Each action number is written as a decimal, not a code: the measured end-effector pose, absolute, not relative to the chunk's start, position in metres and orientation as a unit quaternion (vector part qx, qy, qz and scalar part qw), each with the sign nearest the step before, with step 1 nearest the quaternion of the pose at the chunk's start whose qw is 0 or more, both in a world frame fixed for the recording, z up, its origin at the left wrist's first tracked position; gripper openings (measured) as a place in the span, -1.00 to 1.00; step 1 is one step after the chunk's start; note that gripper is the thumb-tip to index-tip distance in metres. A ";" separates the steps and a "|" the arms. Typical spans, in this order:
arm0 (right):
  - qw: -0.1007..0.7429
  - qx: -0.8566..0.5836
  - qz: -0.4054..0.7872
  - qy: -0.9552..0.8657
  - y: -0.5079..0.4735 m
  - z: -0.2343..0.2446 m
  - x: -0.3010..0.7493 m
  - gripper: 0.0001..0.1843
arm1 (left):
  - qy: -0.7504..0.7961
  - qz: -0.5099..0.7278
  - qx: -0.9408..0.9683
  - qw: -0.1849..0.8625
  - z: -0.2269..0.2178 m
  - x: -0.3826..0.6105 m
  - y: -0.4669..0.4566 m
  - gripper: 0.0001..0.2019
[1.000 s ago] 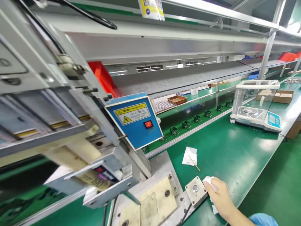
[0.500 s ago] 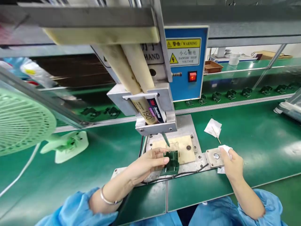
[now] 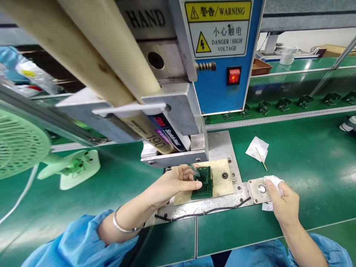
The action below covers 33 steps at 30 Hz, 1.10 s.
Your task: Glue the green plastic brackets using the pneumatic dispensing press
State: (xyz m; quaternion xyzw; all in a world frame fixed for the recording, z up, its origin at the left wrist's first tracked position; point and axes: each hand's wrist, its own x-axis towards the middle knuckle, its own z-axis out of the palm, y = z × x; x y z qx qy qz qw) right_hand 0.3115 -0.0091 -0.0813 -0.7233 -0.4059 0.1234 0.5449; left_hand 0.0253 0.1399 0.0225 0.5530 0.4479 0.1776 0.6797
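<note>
My left hand (image 3: 178,185) pinches a dark green plastic part (image 3: 205,187) by its left side, thumb on top. The part is over the pale fixture pad (image 3: 221,187), with the tip of a translucent nozzle (image 3: 194,170) at its upper left. Above stands the 3M Scotch-Weld adhesive cartridge (image 3: 158,135), clamped in a metal dispenser holder (image 3: 175,157). My right hand (image 3: 287,204) is closed on a crumpled white wipe (image 3: 275,181). Its thumb rests at the right edge of a metal block (image 3: 253,194) with a round push button (image 3: 261,188).
A blue control box (image 3: 219,92) with a lit red switch (image 3: 234,76) stands behind. On the bench lie another white wipe (image 3: 256,148) and a cotton swab (image 3: 263,161). Several dark parts (image 3: 283,104) line the rear belt. A green fan (image 3: 22,141) stands left; a black cable (image 3: 205,212) crosses the base plate.
The view has come closer to the dispenser. My left hand has moved the green part farther in, beneath the nozzle tip. My right hand stays beside the button block with the wipe.
</note>
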 end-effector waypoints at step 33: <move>0.409 -0.811 0.213 -0.361 -0.009 -0.096 0.336 -0.36 | 0.635 0.420 0.404 0.507 -0.039 -0.084 0.080 -0.21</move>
